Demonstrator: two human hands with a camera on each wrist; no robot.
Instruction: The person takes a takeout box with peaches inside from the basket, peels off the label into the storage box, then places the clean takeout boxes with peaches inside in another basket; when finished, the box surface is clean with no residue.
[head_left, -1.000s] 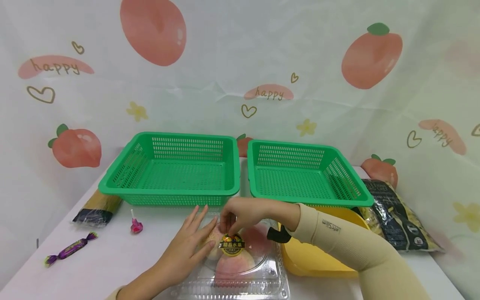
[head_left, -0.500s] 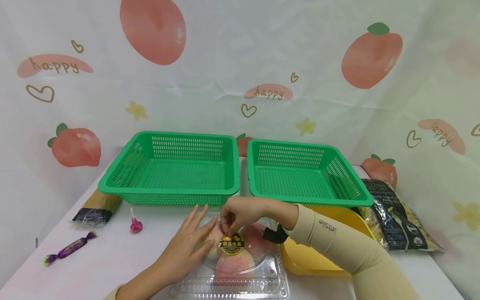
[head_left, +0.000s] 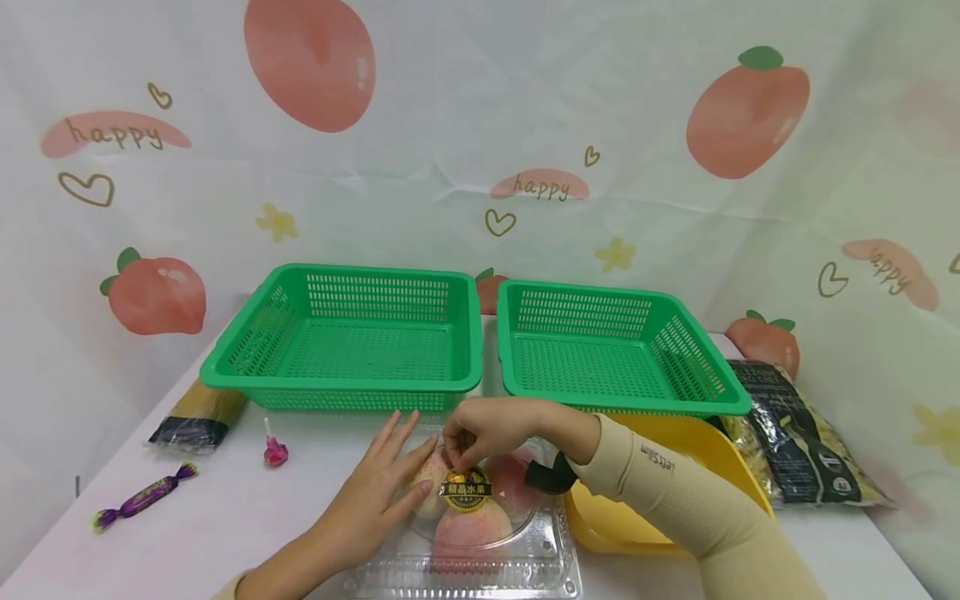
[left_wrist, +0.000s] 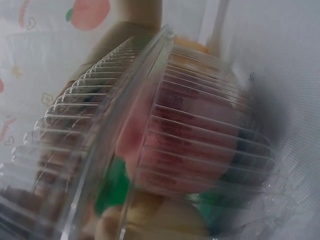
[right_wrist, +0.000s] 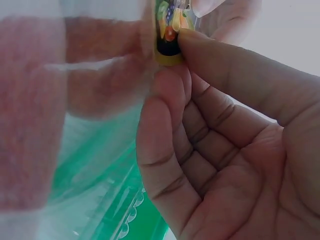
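A clear plastic clamshell box [head_left: 536, 554] with several pinkish peaches [head_left: 471, 533] inside lies at the front middle of the table in the head view. A round black-and-gold fruit sticker [head_left: 467, 492] is on its lid. My right hand [head_left: 487, 432] reaches across from the right and pinches the far edge of that sticker between thumb and finger; the right wrist view shows the thumb against the printed edge [right_wrist: 169, 46]. My left hand [head_left: 367, 496] rests on the lid's left side with fingers spread. In the left wrist view, a peach [left_wrist: 190, 135] shows through the box's ribbed wall.
Two green baskets [head_left: 341, 385] [head_left: 622, 405] stand behind the box. A yellow basin [head_left: 622, 525] sits right of it, partly under my right sleeve. A black bag [head_left: 806, 442] lies far right. On the left are a brown packet [head_left: 198, 417], a lollipop [head_left: 275, 452] and a purple wrapped candy [head_left: 146, 498].
Both hands stay almost in place on the box. My right forearm has shifted slightly, its fingers staying at the sticker's far edge. The head view has moved a little.
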